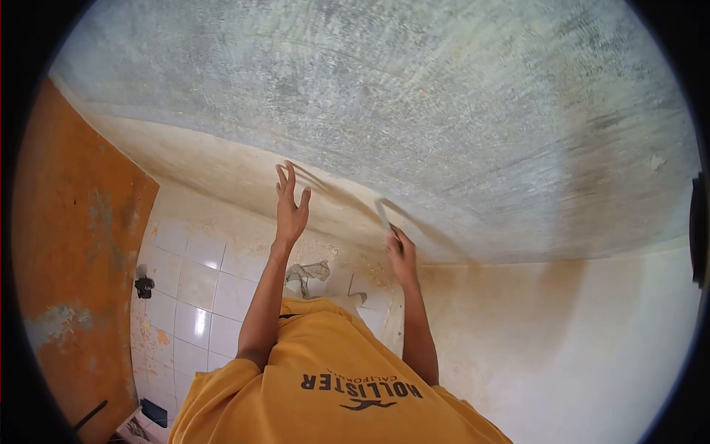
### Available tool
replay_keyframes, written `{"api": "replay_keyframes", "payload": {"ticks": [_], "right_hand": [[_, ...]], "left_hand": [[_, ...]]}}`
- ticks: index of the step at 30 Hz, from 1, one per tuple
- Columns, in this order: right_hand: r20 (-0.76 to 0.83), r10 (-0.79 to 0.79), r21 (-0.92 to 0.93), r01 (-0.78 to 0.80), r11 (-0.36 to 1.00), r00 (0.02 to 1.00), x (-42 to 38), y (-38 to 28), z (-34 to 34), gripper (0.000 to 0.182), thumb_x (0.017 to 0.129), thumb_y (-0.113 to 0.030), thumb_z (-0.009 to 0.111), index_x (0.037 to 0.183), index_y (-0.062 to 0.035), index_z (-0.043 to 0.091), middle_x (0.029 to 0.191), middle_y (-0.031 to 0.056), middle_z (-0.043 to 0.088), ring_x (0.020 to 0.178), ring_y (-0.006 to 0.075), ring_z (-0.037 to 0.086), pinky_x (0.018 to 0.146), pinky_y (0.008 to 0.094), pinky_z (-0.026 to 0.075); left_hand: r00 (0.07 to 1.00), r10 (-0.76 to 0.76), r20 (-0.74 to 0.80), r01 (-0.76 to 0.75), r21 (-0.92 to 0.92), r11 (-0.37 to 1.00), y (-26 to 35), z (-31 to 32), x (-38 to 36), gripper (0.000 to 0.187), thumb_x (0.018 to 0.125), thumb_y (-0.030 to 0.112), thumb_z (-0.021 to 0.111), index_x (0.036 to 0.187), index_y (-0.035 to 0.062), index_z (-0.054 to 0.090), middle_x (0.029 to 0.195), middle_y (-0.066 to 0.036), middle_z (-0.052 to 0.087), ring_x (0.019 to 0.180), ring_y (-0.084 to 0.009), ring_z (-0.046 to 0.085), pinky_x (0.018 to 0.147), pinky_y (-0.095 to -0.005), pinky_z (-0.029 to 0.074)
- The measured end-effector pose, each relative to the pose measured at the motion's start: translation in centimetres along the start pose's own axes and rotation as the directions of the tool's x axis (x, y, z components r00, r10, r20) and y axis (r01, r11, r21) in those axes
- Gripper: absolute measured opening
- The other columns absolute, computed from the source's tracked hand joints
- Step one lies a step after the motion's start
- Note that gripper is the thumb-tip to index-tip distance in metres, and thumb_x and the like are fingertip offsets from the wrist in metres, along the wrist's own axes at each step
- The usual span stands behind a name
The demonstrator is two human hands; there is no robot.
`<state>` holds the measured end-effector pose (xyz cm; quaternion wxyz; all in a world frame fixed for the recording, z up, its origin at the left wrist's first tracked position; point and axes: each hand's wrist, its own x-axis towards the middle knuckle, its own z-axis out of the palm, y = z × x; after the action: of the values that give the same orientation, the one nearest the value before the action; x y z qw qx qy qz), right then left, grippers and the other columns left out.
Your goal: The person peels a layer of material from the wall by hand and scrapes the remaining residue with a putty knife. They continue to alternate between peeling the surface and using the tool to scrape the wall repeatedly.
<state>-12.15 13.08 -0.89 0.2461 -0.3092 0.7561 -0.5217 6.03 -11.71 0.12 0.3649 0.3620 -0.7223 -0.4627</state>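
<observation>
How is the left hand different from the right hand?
The left hand holds nothing, its fingers apart; the right hand is wrapped around a flat-bladed tool. The left hand sits higher in the picture than the right hand. Both are bare, near the wall.

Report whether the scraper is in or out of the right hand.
In: the right hand closes around the scraper, its grey end jutting out.

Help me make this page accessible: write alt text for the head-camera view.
A person's right hand holds a flat grey scraper at a patchy grey and cream wall; the left hand is raised, fingers spread. Below are a yellow printed shirt and white floor tiles; at left, a worn orange panel.
</observation>
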Motion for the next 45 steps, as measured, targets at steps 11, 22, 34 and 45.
{"api": "replay_keyframes", "payload": {"ticks": [11,22,34,45], "right_hand": [[-0.045,0.144,0.078,-0.14,0.987,0.989,-1.3,-1.0,-1.6,0.041,0.106,-0.039,0.058,0.129,-0.006,0.064,0.064,-0.0084,0.04,0.051,0.0018,0.034,0.045,0.0222,0.027],[-0.048,0.18,0.12,-0.173,0.978,0.982,-1.6,0.2,-1.6,0.037,0.104,-0.039,0.061,0.121,-0.006,0.066,0.064,-0.0082,0.04,0.051,0.0018,0.036,0.044,0.0218,0.025],[0.034,0.185,0.128,-0.188,0.974,0.982,0.0,-2.3,-1.5,0.041,0.105,-0.038,0.059,0.126,-0.0039,0.067,0.067,-0.0077,0.044,0.057,0.0034,0.039,0.05,0.0241,0.031],[0.155,0.049,0.049,-0.058,0.997,0.987,2.2,-5.1,0.8,0.044,0.104,-0.038,0.06,0.129,-0.0024,0.066,0.07,-0.0068,0.047,0.062,0.0051,0.041,0.055,0.0249,0.034]], "left_hand": [[0.994,0.034,-0.101,-0.029,0.049,0.998,-0.6,2.7,0.2,0.081,0.103,0.019,0.058,0.165,0.011,0.005,0.168,-0.027,-0.004,0.155,-0.0434,0.0,0.125,-0.0554,0.013],[0.995,-0.009,-0.097,0.006,-0.036,0.999,0.1,2.8,0.3,0.085,0.103,0.017,0.057,0.164,0.0108,-0.002,0.165,-0.035,0.001,0.153,-0.0509,0.0,0.125,-0.0556,0.009],[0.995,-0.028,-0.096,0.02,-0.089,0.996,0.1,3.5,-0.3,0.088,0.102,0.017,0.058,0.164,0.0108,-0.003,0.164,-0.037,0.002,0.154,-0.0483,-0.001,0.125,-0.0544,0.009],[0.99,-0.001,-0.143,-0.015,-0.108,0.994,0.5,4.0,0.1,0.088,0.102,0.017,0.059,0.164,0.0106,-0.004,0.165,-0.035,0.003,0.155,-0.047,0.001,0.125,-0.0523,0.012]]}}
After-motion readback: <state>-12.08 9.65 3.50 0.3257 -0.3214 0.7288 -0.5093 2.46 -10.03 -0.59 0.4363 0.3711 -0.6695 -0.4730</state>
